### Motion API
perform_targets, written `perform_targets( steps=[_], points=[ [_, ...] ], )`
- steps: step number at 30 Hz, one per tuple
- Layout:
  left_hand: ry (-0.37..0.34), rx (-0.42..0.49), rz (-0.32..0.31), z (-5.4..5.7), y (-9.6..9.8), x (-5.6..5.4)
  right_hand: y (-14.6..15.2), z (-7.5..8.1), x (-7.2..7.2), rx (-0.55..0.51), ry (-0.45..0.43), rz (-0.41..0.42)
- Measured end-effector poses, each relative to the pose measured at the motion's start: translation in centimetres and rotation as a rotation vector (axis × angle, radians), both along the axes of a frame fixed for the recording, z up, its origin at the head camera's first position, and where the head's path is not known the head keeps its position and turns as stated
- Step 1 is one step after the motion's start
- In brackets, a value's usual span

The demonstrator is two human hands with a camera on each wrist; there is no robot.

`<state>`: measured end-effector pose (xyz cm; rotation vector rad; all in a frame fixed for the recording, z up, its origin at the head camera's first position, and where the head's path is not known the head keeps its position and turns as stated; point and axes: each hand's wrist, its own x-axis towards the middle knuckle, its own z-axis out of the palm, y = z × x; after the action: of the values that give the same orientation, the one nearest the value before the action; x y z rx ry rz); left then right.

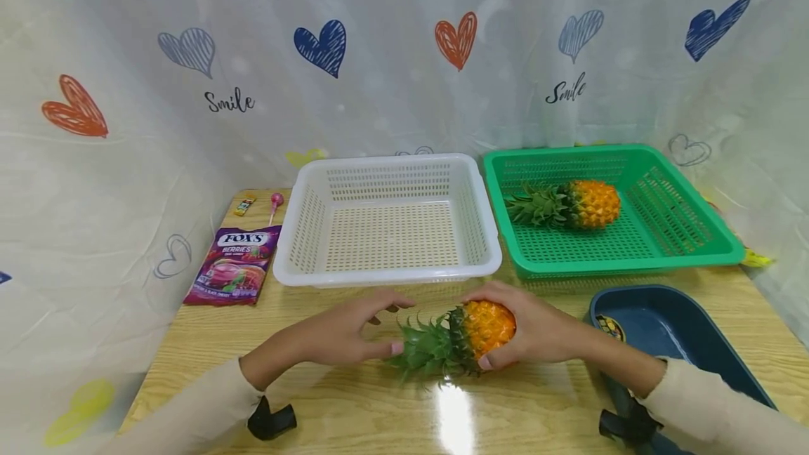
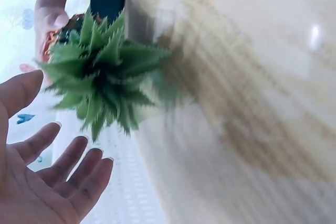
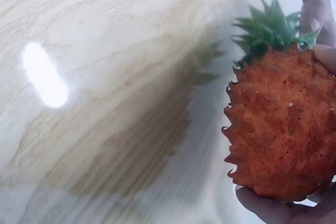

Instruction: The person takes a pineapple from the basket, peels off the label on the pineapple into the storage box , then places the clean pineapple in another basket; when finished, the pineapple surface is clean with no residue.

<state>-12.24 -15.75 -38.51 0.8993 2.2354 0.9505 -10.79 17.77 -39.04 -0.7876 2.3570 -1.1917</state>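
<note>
A small pineapple [image 1: 488,328] lies sideways low over the wooden table, its orange body to the right and its green crown [image 2: 102,66] to the left. My right hand [image 1: 534,325] grips the body, thumb on the near side and fingers over the far side. In the right wrist view, the spiky skin of the pineapple [image 3: 283,124] shows between thumb and fingers. Beside the crown is my left hand [image 1: 344,332], fingers spread and relaxed, holding nothing. The left wrist view shows a gap between its fingers and the leaves.
Behind the hands stand a white basket [image 1: 385,276] and a green basket [image 1: 632,262] holding another pineapple [image 1: 594,203]. A dark blue tray [image 1: 657,328] is under and beyond the right forearm. At left lie a purple candy bag [image 1: 234,265], a lollipop [image 1: 276,201] and a small wrapped candy [image 1: 244,206].
</note>
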Motion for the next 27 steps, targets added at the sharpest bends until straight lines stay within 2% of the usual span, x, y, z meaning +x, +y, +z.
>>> perform_targets(
  steps=[3,8,15,20,27],
  points=[
    [0.016,0.032,0.011,0.8,-0.4,-0.2,0.7,0.5,0.1,-0.018,-0.007,0.010],
    [0.097,0.093,0.017,2.1,-0.9,-0.8,2.1,1.3,0.0,-0.077,-0.041,0.044],
    [0.182,0.142,0.060,3.8,-1.7,-1.8,3.7,2.4,0.1,-0.112,-0.096,0.069],
    [0.220,0.159,0.081,4.0,-2.3,-2.5,4.6,3.1,0.0,-0.129,-0.097,0.091],
    [0.259,0.142,0.120,3.5,-2.7,-3.5,5.9,4.3,-0.3,-0.140,-0.094,0.093]
  ],
)
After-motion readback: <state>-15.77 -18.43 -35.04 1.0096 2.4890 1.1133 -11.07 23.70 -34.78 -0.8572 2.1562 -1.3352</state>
